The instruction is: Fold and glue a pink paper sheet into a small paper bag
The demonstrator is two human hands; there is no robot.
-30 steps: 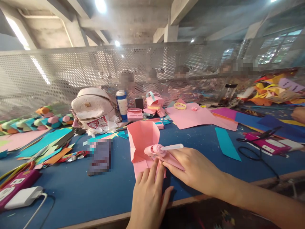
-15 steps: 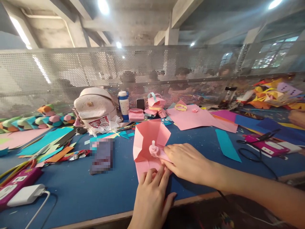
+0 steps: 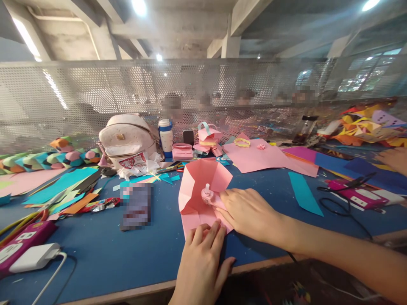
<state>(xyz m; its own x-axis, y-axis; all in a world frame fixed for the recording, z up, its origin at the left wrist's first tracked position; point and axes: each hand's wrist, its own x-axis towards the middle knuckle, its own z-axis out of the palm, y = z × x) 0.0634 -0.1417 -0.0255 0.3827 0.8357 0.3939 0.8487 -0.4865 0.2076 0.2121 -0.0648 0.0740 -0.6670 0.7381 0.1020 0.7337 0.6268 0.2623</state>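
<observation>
A folded pink paper piece (image 3: pixel 190 186) stands partly raised in front of me, its walls creased and its near flap lying on the table. My right hand (image 3: pixel 251 212) is closed round a pink glue gun (image 3: pixel 208 196), with a short whitish stick poking up from it, inside the paper's fold. The glue gun's tip is hidden by the paper and my fingers. On the near flap rests my left hand (image 3: pixel 203 254), fingers stretched out and pressing the paper, thumb apart to the right.
Behind the paper are a pale backpack (image 3: pixel 127 135), a bottle (image 3: pixel 165 140) and a pink paper basket (image 3: pixel 209 137). Power strips (image 3: pixel 359 195) with cords lie on both sides. Coloured sheets (image 3: pixel 63 186) cover the left. Another person's hand (image 3: pixel 394 159) shows at far right.
My right hand and the glue gun have shifted slightly right, and the gun's stick leans a little more. The paper's right wall has moved slightly outward. My left hand stays put.
</observation>
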